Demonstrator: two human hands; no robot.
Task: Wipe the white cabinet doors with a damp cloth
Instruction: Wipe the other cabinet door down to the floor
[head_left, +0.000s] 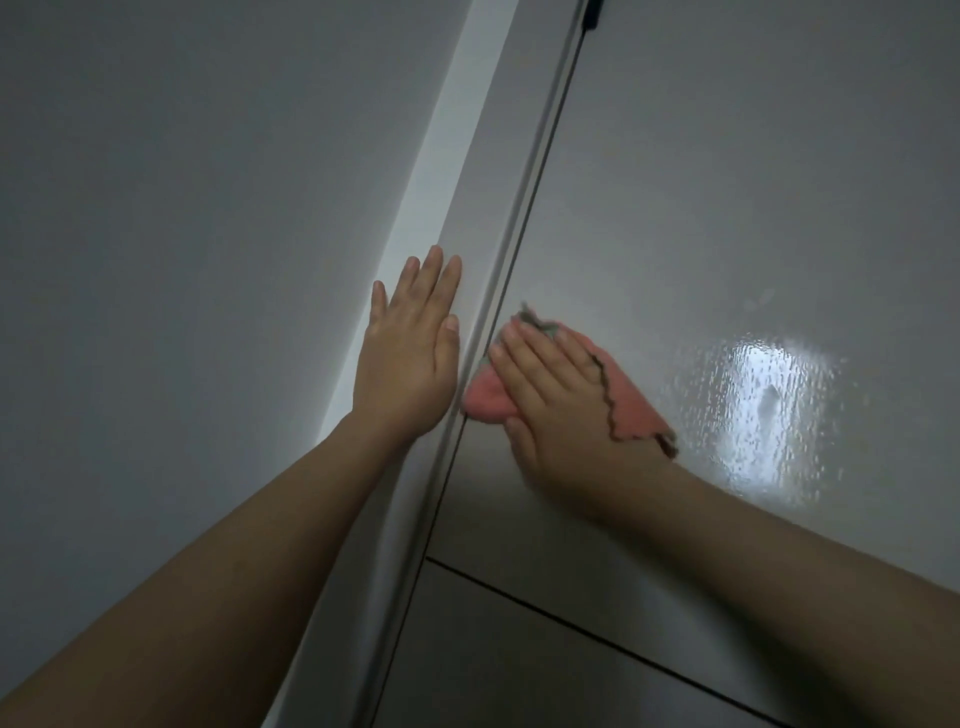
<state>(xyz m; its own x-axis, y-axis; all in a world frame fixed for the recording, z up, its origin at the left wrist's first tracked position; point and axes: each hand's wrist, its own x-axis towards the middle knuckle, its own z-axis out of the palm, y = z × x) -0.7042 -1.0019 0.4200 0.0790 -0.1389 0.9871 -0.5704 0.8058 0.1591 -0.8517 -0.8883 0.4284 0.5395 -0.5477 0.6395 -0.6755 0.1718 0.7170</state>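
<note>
Forearms come in from the bottom edge, both reaching up to the white cabinet. Using the dark vertical door gap (524, 260) as our landmark: just left of it we see the left hand (410, 358) flat, fingers straight and together, palm pressed on the white cabinet edge strip (470, 202). Just right of the gap, the right hand (550, 400) lies flat with fingers straight, pressing a pink cloth (631, 402) against the white cabinet door (727, 182); the cloth has a dark scalloped hem and sticks out on both sides of the hand. Further right of the gap we note a bright wet-looking glare patch (763, 400) on the door. Below the hands, a dark horizontal seam (571, 618) runs right from the gap. Far left of the gap is a plain grey wall (182, 208).
</note>
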